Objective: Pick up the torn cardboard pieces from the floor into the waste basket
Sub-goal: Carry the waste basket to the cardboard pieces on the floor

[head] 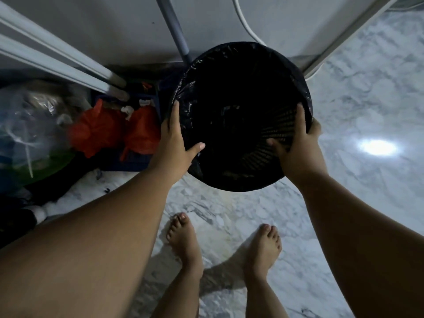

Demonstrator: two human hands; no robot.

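From the head camera: holding the waste basket (231, 48) at twelve o'clock ahead of the bare feet (183, 239), probably lifted just off the marble floor (344, 106), though hard to tell for sure. Clamping the rim at nine o'clock with the left hand (174, 138), fingers spread down the outside and thumb hooked over the edge. Clamping at four o'clock with the right hand (296, 143), curled round the rim with some fingers inside against the mesh. No torn cardboard pieces anywhere in sight. Could slide on the loose black liner (190, 72) rather than bite on the basket itself, so risks dropping or tipping it. Could also knock the grey pole (174, 31) at twelve o'clock, or snag the orange bags (98, 129) at nine, when swinging away. Points mouth-up toward the camera, long axis near vertical, perhaps tilted a little.
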